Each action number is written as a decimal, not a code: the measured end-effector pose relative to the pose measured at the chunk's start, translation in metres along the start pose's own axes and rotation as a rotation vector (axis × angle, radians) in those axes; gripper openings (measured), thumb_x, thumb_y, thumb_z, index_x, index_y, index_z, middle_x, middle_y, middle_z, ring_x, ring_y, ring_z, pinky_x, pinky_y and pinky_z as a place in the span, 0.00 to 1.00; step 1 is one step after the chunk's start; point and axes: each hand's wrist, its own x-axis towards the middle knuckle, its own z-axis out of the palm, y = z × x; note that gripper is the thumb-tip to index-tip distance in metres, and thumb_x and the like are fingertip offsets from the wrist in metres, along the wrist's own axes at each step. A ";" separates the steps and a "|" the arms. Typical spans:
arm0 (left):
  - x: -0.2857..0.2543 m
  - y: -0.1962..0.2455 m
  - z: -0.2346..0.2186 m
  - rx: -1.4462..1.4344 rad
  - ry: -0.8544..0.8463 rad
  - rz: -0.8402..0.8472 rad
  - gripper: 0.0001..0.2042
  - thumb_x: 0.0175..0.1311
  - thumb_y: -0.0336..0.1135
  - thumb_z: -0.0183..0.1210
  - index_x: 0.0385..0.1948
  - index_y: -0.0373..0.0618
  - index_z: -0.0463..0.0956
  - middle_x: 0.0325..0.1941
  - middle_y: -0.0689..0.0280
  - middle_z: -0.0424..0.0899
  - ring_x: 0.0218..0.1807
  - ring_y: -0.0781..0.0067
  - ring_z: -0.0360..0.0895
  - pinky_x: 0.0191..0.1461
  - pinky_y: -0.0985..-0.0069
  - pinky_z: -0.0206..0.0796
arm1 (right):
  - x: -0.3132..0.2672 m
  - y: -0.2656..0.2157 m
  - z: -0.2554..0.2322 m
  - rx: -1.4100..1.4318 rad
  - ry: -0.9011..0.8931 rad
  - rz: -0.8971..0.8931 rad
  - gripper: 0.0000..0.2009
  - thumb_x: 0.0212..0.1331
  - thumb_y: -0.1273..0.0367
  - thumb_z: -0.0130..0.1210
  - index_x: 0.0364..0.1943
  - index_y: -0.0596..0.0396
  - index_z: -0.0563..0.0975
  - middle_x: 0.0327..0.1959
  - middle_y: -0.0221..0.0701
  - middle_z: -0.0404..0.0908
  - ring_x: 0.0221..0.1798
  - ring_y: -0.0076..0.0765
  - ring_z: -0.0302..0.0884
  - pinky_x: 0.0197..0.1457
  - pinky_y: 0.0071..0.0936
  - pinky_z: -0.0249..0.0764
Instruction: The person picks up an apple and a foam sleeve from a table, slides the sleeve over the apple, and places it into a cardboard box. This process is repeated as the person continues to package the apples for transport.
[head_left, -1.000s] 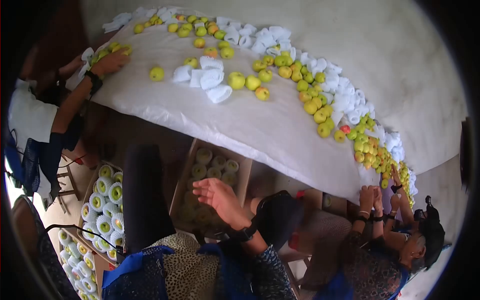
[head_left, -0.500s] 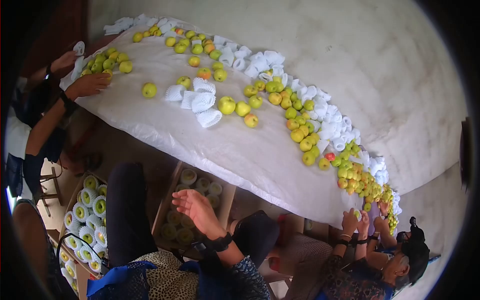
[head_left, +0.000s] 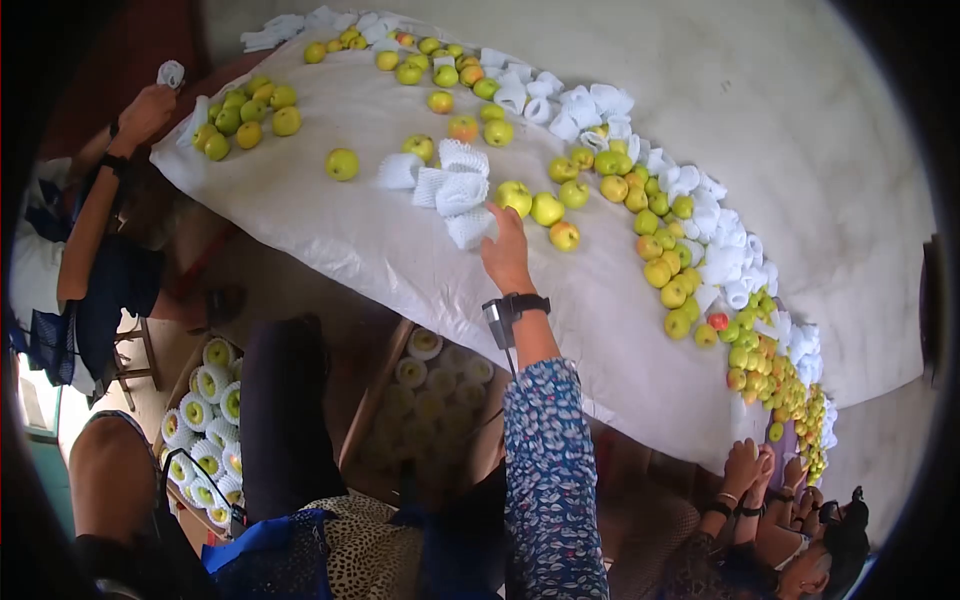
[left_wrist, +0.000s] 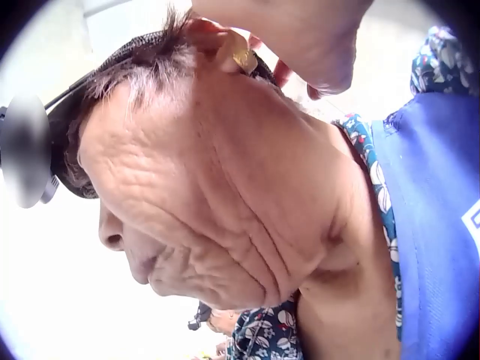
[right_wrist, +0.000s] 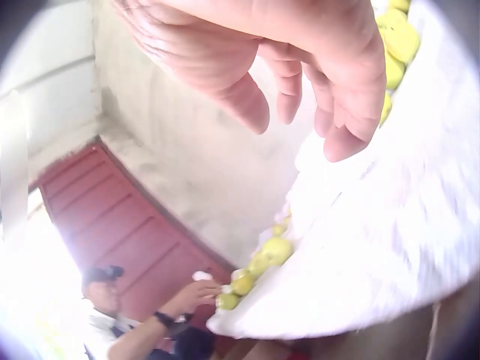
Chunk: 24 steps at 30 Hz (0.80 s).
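My right hand (head_left: 508, 255) reaches over the white-covered table (head_left: 400, 250), its fingertips overlapping the near end of a small pile of white foam net sleeves (head_left: 462, 190). Right beside them sits a yellow-green apple (head_left: 514, 198), with more apples to its right. In the right wrist view, the right hand (right_wrist: 277, 52) has loosely bent fingers and nothing between thumb and fingers. The left hand (left_wrist: 300, 37) is raised beside the wearer's head, behind the ear, its fingers partly hidden; the head view does not show it.
Apples and foam sleeves line the table's far edge (head_left: 660, 225). Boxes of sleeved apples stand below, one at left (head_left: 212, 430) and one under the near edge (head_left: 425, 345). One person (head_left: 90, 230) works at left; others (head_left: 750, 530) sit at right.
My right hand has moved from over the lap, above the box, forward and up to the sleeve pile. The person at left has lifted a sleeve away from the apples.
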 end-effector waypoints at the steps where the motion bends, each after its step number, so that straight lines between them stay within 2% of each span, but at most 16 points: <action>1: 0.002 0.000 0.001 -0.002 0.004 -0.002 0.25 0.61 0.44 0.50 0.56 0.38 0.60 0.53 0.59 0.72 0.54 0.68 0.71 0.58 0.71 0.62 | 0.003 0.014 0.012 -0.134 -0.004 -0.093 0.21 0.45 0.76 0.52 0.48 0.51 0.73 0.55 0.44 0.68 0.51 0.50 0.69 0.54 0.35 0.68; 4: 0.005 0.002 0.001 -0.032 0.020 0.011 0.25 0.60 0.44 0.50 0.56 0.38 0.60 0.52 0.59 0.72 0.54 0.69 0.71 0.58 0.71 0.62 | 0.007 0.019 0.015 -0.202 -0.260 0.074 0.16 0.46 0.73 0.53 0.43 0.52 0.76 0.47 0.42 0.73 0.48 0.49 0.71 0.52 0.36 0.68; 7: 0.003 0.002 0.003 -0.068 0.047 0.010 0.25 0.60 0.44 0.50 0.56 0.38 0.60 0.52 0.59 0.72 0.53 0.69 0.71 0.58 0.71 0.62 | -0.006 -0.006 -0.018 -0.168 -0.311 0.149 0.10 0.47 0.70 0.54 0.36 0.53 0.77 0.37 0.41 0.75 0.45 0.48 0.72 0.49 0.36 0.68; 8: 0.001 0.004 0.005 -0.088 0.062 0.013 0.25 0.60 0.44 0.51 0.56 0.38 0.61 0.52 0.59 0.72 0.53 0.69 0.71 0.58 0.71 0.62 | -0.014 -0.001 -0.022 -0.099 -0.210 0.108 0.10 0.46 0.66 0.56 0.32 0.54 0.76 0.32 0.40 0.76 0.41 0.47 0.72 0.46 0.37 0.68; 9: -0.002 0.005 0.008 -0.116 0.078 0.022 0.25 0.60 0.44 0.51 0.56 0.38 0.61 0.52 0.59 0.73 0.53 0.69 0.71 0.58 0.71 0.62 | -0.024 -0.005 -0.034 0.014 -0.083 0.044 0.11 0.44 0.65 0.58 0.30 0.55 0.75 0.33 0.41 0.75 0.40 0.48 0.72 0.46 0.37 0.69; 10: -0.006 0.005 0.011 -0.161 0.095 0.028 0.25 0.60 0.43 0.51 0.56 0.38 0.61 0.52 0.60 0.73 0.53 0.70 0.71 0.58 0.71 0.63 | -0.031 -0.020 -0.051 0.114 -0.015 0.047 0.09 0.45 0.70 0.58 0.30 0.57 0.72 0.37 0.39 0.77 0.43 0.41 0.75 0.50 0.32 0.69; 12: -0.013 -0.001 0.021 -0.352 0.162 0.019 0.25 0.60 0.43 0.51 0.55 0.38 0.61 0.51 0.60 0.73 0.53 0.70 0.71 0.58 0.72 0.63 | -0.049 -0.034 -0.070 0.668 -0.044 0.172 0.09 0.47 0.78 0.56 0.31 0.58 0.68 0.44 0.39 0.76 0.48 0.34 0.74 0.55 0.28 0.67; 13: -0.015 -0.011 0.027 -0.482 0.182 -0.011 0.25 0.60 0.43 0.51 0.55 0.38 0.61 0.51 0.60 0.73 0.53 0.70 0.72 0.58 0.72 0.63 | -0.059 -0.041 -0.081 0.703 -0.051 0.163 0.09 0.47 0.80 0.55 0.31 0.58 0.67 0.45 0.39 0.76 0.49 0.32 0.73 0.55 0.27 0.67; 14: -0.016 -0.039 0.023 -0.787 0.009 0.145 0.19 0.63 0.32 0.49 0.55 0.40 0.62 0.57 0.56 0.67 0.62 0.66 0.62 0.64 0.67 0.53 | -0.065 -0.049 -0.091 0.745 -0.062 0.140 0.10 0.48 0.81 0.54 0.31 0.58 0.67 0.47 0.39 0.75 0.50 0.31 0.72 0.56 0.27 0.66; 15: 0.000 -0.064 0.058 -0.347 -0.142 -0.328 0.17 0.64 0.31 0.44 0.55 0.41 0.62 0.58 0.62 0.67 0.63 0.68 0.60 0.66 0.68 0.49 | -0.070 -0.058 -0.101 0.788 -0.074 0.119 0.10 0.48 0.83 0.52 0.32 0.57 0.66 0.48 0.39 0.75 0.51 0.30 0.71 0.56 0.26 0.66; 16: -0.001 -0.106 0.073 -0.254 -0.257 -0.302 0.18 0.64 0.32 0.44 0.57 0.44 0.62 0.59 0.66 0.67 0.61 0.69 0.61 0.65 0.69 0.49 | -0.072 -0.067 -0.106 0.780 -0.061 0.069 0.11 0.48 0.84 0.52 0.31 0.56 0.65 0.45 0.39 0.75 0.49 0.29 0.72 0.55 0.26 0.66; 18: 0.001 -0.145 0.097 -0.608 -0.438 -0.653 0.20 0.66 0.39 0.47 0.59 0.48 0.60 0.59 0.66 0.67 0.58 0.72 0.65 0.62 0.68 0.55 | -0.073 -0.076 -0.108 0.889 -0.006 0.049 0.11 0.49 0.84 0.52 0.31 0.55 0.65 0.43 0.36 0.75 0.47 0.25 0.71 0.53 0.25 0.67; 19: 0.001 -0.152 0.107 -0.745 -0.508 -0.805 0.21 0.66 0.42 0.47 0.60 0.50 0.59 0.58 0.66 0.67 0.57 0.74 0.65 0.61 0.68 0.58 | -0.077 -0.075 -0.107 0.943 -0.020 0.100 0.11 0.48 0.84 0.52 0.31 0.55 0.65 0.42 0.34 0.75 0.46 0.24 0.71 0.52 0.24 0.67; 22: 0.006 -0.157 0.128 -0.969 -0.706 -0.768 0.23 0.67 0.47 0.47 0.62 0.52 0.57 0.56 0.65 0.69 0.56 0.76 0.66 0.59 0.69 0.61 | -0.078 -0.069 -0.104 1.028 -0.013 0.212 0.12 0.45 0.85 0.50 0.31 0.54 0.65 0.38 0.31 0.74 0.44 0.21 0.70 0.50 0.22 0.68; 24: 0.004 -0.165 0.139 -0.823 -0.793 -0.702 0.21 0.67 0.45 0.48 0.59 0.50 0.61 0.52 0.67 0.71 0.53 0.78 0.69 0.57 0.72 0.62 | -0.080 -0.066 -0.099 0.979 0.021 0.252 0.12 0.44 0.85 0.48 0.31 0.54 0.65 0.37 0.29 0.73 0.42 0.20 0.69 0.49 0.21 0.68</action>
